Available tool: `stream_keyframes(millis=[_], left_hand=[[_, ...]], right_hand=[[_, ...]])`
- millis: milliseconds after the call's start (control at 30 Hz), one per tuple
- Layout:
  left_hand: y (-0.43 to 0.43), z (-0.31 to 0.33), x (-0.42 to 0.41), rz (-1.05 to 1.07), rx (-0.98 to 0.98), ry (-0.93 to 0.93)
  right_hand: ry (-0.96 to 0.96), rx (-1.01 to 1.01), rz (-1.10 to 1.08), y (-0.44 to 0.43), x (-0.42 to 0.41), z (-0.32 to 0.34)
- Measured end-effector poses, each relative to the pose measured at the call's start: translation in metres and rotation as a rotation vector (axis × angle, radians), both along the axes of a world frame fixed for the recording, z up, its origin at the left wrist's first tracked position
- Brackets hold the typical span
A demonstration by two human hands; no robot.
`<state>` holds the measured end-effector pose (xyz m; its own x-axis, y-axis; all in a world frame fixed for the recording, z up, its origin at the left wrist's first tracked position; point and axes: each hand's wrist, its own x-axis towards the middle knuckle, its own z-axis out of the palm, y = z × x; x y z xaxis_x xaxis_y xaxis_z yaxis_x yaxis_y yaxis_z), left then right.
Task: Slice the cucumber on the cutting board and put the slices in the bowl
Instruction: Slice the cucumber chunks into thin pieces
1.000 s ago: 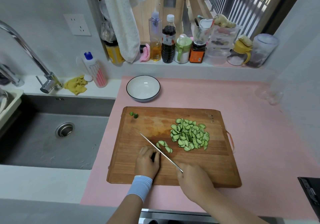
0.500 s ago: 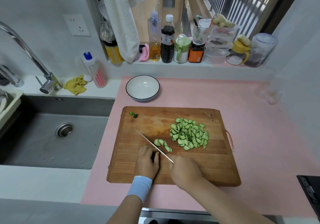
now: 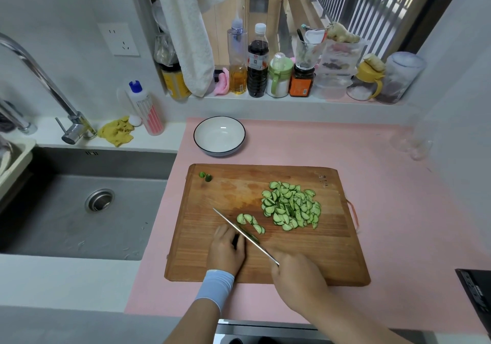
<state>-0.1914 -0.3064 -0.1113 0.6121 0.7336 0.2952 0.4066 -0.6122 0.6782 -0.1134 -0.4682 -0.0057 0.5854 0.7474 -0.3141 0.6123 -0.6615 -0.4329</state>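
- Cutting board (image 3: 326,253): wooden, lies on the pink worktop (image 3: 393,184), just right of the sink (image 3: 66,218).
- Cucumber (image 3: 235,240): uncut remainder, dark green, on the near-left part of the board; mostly hidden under the left hand.
- Left hand (image 3: 225,250): fingers curled down over the cucumber, pressing it to the board; pale blue wristband (image 3: 215,289) on the wrist.
- Right hand (image 3: 297,277): wrapped round the handle of the knife (image 3: 236,228); the handle itself is hidden in the fist.
- Knife blade: runs diagonally from the right hand up and to the left, close against the left hand's fingers, over the end of the cucumber.
- Fresh slices (image 3: 251,221): a short row, just right of the blade.
- Slice pile (image 3: 291,208): half-moon pieces heaped on the board's right centre, apart from the row.
- Two end pieces (image 3: 205,176): far-left corner of the board.
- Bowl (image 3: 219,133): white, dark rim, on the worktop just beyond the board's far edge.
- Tap (image 3: 42,80), yellow cloth (image 3: 117,131): behind the sink.
- Bottles and jars (image 3: 257,62): lined along the window sill.
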Motion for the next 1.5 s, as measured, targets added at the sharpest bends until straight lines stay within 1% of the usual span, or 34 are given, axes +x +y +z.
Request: stream_keyframes(millis=[133,300,500,833,1100,1333,1500], left_hand=[[0.001,-0.001,-0.001,-0.001,-0.002,0.009],[0.001,-0.002,-0.001,0.002,0.006,0.005],[0.001,-0.001,-0.001,0.006,0.013,-0.010],[0.001,-0.005,-0.002,0.007,0.000,0.011],[0.002,-0.005,-0.001,0.005,0.001,0.019],[0.001,-0.002,-0.001,0.005,0.018,0.002],[0.001,-0.001,-0.002,0.005,0.025,-0.009]], right_hand=[[0.009,-0.008,-0.009,0.001,-0.001,0.003],[0.070,-0.037,-0.031,0.014,-0.001,0.001],[0.049,-0.026,-0.012,0.036,0.001,0.001],[0.016,-0.007,-0.018,0.025,-0.002,-0.001],[0.039,-0.014,-0.047,-0.002,0.000,-0.003],[0.082,-0.033,-0.068,0.007,0.001,-0.005],[0.075,-0.036,-0.019,0.030,0.003,0.002]])
